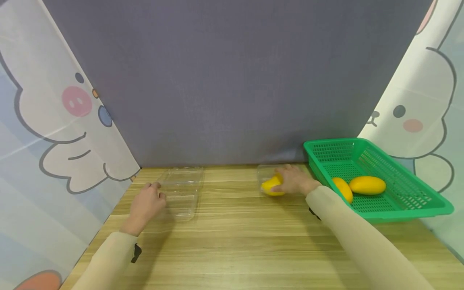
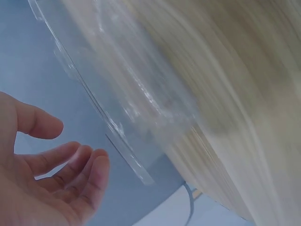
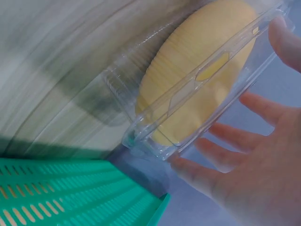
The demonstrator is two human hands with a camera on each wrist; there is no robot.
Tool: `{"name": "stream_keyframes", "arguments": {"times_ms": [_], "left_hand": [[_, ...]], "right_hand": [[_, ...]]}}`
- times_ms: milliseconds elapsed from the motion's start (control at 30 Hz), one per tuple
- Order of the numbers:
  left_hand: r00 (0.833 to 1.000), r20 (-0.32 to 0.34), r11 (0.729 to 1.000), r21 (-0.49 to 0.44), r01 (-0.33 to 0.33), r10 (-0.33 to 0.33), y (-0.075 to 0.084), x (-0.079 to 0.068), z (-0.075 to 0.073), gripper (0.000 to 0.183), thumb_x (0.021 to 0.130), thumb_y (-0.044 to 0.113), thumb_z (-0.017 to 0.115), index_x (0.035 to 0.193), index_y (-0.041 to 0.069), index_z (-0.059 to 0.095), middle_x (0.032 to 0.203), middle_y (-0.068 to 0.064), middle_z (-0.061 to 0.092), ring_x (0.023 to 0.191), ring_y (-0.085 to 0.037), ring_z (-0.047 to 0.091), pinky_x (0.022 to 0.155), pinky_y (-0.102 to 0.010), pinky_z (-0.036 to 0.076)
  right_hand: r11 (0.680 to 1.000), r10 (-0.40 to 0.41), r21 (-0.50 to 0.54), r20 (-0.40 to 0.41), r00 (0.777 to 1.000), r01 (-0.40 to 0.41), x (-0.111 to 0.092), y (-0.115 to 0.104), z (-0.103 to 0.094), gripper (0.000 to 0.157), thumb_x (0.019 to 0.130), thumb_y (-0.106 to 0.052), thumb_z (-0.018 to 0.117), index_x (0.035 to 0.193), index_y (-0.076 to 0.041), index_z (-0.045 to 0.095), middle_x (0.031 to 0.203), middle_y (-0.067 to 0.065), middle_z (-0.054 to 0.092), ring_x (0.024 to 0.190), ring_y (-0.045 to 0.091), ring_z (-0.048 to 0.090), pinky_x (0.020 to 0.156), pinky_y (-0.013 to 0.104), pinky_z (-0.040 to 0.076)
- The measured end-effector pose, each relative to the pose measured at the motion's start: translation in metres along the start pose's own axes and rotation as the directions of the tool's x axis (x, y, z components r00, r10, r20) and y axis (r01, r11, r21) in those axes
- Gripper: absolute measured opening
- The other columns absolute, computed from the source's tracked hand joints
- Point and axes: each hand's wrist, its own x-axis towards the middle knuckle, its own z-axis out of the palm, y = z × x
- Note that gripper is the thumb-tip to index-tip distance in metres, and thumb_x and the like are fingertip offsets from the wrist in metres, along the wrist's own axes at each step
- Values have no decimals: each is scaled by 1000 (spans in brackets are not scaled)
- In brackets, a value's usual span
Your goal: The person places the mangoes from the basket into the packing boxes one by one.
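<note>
In the head view, the right hand [image 1: 294,179] lies at a yellow mango [image 1: 272,185] in a clear plastic box [image 1: 266,171]. The right wrist view shows the mango [image 3: 193,75] behind the box's transparent wall. Fairly straight fingers [image 3: 230,162] reach to the box's rim, with the thumb near its far corner. On the left, the left hand [image 1: 146,205] is beside another clear plastic box [image 1: 181,201], which appears unfolded. Seen from the left wrist, that hand [image 2: 56,174] has loosely bent fingers, holds nothing and is apart from the box's edge [image 2: 113,127].
A green perforated basket [image 1: 402,209] stands at the right with two more mangoes [image 1: 367,185] in it. The wooden tabletop [image 1: 224,241] meets a grey backdrop [image 1: 224,88] at the back. Cartoon-printed panels [image 1: 65,121] flank both sides.
</note>
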Motion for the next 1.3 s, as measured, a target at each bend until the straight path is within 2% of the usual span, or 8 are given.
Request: {"name": "stream_keyframes", "arguments": {"times_ms": [167, 433, 767, 867, 967, 1100, 1200, 1300], "left_hand": [[1000, 8, 1000, 15, 16, -16, -10, -1, -3, 47, 90, 10, 46, 126, -18, 54, 118, -39, 55, 81, -42, 60, 65, -54, 53], [993, 85, 996, 24, 82, -84, -28, 2, -3, 54, 94, 17, 44, 130, -22, 49, 128, -45, 48, 111, -60, 54, 85, -67, 50], [959, 213, 966, -135, 220, -189, -45, 11, -2, 57, 100, 22, 36, 134, -23, 45, 134, -44, 47, 121, -61, 47, 95, -66, 46], [943, 249, 929, -241, 279, -219, -48, 10, -3, 56, 102, 20, 34, 136, -23, 43, 138, -43, 45, 121, -57, 48, 94, -64, 47], [931, 279, 863, -381, 333, -236, -49, 8, -4, 53, 101, 14, 33, 139, -23, 40, 132, -40, 50, 110, -47, 57, 87, -54, 53], [918, 318, 778, -504, 374, -235, -51, 7, -4, 50, 97, 4, 35, 140, -22, 39, 83, -19, 60, 67, -23, 54, 67, -37, 48], [910, 343, 755, -525, 393, -234, -52, 7, -3, 48, 98, 3, 37, 139, -21, 41, 72, -3, 51, 59, -15, 42, 62, -34, 43], [904, 357, 752, -522, 402, -235, -52, 7, -3, 46, 101, 5, 40, 139, -21, 42, 80, -5, 55, 65, -16, 46, 64, -34, 46]], "right_hand": [[1000, 20, 8, 18, 1000, -20, 0, 4, -3, 83, 91, -51, 71, 152, -3, 43, 153, 31, 36, 141, 54, 31, 111, 69, 31], [999, 30, -30, 17, 999, -30, 2, 5, -4, 79, 92, -47, 71, 151, -2, 45, 152, 30, 38, 140, 52, 32, 109, 67, 35], [997, 61, -43, 36, 998, -59, 3, 9, -6, 78, 92, -45, 72, 152, -4, 44, 154, 29, 37, 141, 53, 30, 107, 67, 38], [997, 72, -40, 47, 996, -71, 3, 10, -6, 79, 93, -45, 72, 153, -4, 42, 155, 28, 36, 143, 53, 28, 107, 68, 37], [997, 74, -42, 49, 996, -72, 3, 10, -6, 79, 93, -45, 71, 153, -4, 42, 155, 28, 36, 142, 53, 28, 107, 67, 37], [996, 74, -47, 48, 996, -71, 4, 10, -7, 78, 93, -45, 71, 153, -4, 43, 155, 29, 36, 142, 53, 28, 107, 68, 37], [996, 74, -49, 51, 996, -71, 3, 9, -8, 76, 94, -45, 70, 153, -5, 43, 155, 29, 35, 142, 54, 28, 107, 68, 36], [996, 70, -50, 60, 996, -67, 1, 8, -10, 76, 94, -44, 69, 153, -3, 42, 155, 30, 35, 142, 54, 28, 108, 68, 36]]}}
